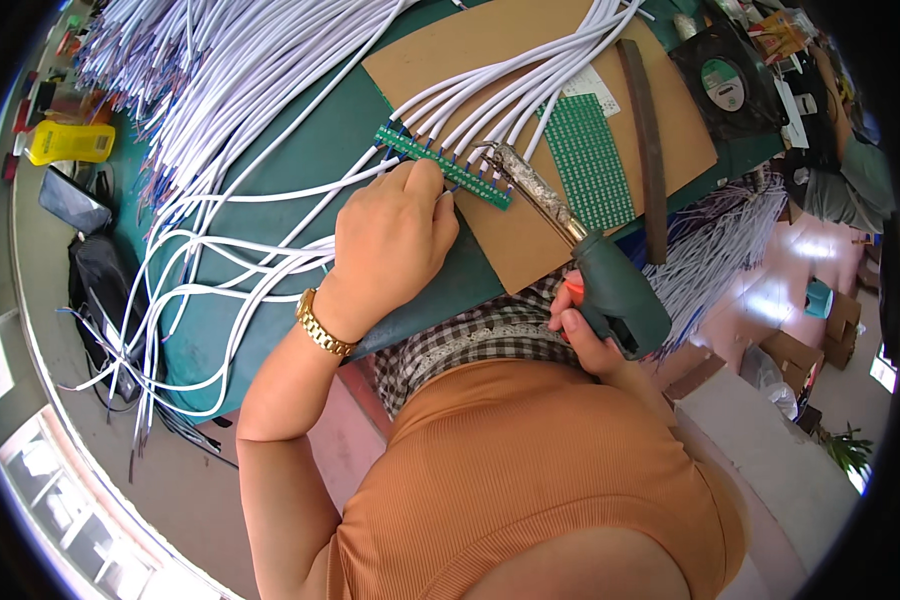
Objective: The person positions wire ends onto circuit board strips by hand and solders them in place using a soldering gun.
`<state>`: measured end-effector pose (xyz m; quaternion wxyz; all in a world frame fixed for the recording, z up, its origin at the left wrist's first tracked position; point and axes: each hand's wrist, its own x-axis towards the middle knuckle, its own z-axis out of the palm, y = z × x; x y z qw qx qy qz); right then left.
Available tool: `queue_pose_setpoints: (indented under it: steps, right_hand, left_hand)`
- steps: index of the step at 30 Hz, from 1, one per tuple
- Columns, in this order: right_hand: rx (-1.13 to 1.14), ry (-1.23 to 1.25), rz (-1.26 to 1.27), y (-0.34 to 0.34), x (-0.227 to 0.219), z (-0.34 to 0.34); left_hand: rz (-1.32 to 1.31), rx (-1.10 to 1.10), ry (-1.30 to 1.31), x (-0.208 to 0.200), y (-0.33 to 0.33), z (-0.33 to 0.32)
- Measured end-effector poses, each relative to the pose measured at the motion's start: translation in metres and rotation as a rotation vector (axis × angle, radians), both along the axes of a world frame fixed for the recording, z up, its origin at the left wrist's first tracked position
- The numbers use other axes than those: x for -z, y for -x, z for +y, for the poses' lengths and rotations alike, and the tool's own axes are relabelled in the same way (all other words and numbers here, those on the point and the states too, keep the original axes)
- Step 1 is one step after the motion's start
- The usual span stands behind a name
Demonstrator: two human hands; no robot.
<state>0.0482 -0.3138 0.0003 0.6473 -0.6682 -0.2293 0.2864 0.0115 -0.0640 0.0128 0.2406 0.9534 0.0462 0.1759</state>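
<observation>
My right hand (587,325) grips a soldering gun (615,285) with a dark green handle and an orange trigger. The gun's worn metal tip meets the near side of a narrow green circuit board strip (442,167). Several white cables (530,75) run from the strip toward the far edge, with thin coloured wire ends at the board. My left hand (395,220), a gold watch (322,325) at its wrist, is closed just beside the strip. Its fingertips face away, so what they pinch is hidden. More white cables pass under and beside that hand.
A brown cardboard sheet (510,250) lies under the work on a green tabletop (270,200). On it are a green perforated panel (590,160) and a dark flat bar (642,150). A large cable bundle (220,80) fills the far left, near a phone (73,200) and a yellow bottle (70,142). A black spool (725,85) stands far right.
</observation>
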Motion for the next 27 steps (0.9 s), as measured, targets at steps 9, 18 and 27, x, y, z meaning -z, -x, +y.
queue_pose_setpoints:
  steps: [9,18,27]
  right_hand:
    - [0.018,0.011,0.010,0.002,0.000,0.000]
    - [-0.047,-0.016,-0.065,-0.002,0.009,-0.007]
    - [-0.096,-0.025,-0.154,-0.002,0.016,-0.012]
  left_hand:
    - [-0.007,0.013,-0.035,0.001,-0.001,-0.002]
    - [0.031,0.019,-0.027,-0.003,-0.003,0.000]
    - [0.057,0.023,-0.043,-0.004,-0.002,0.000]
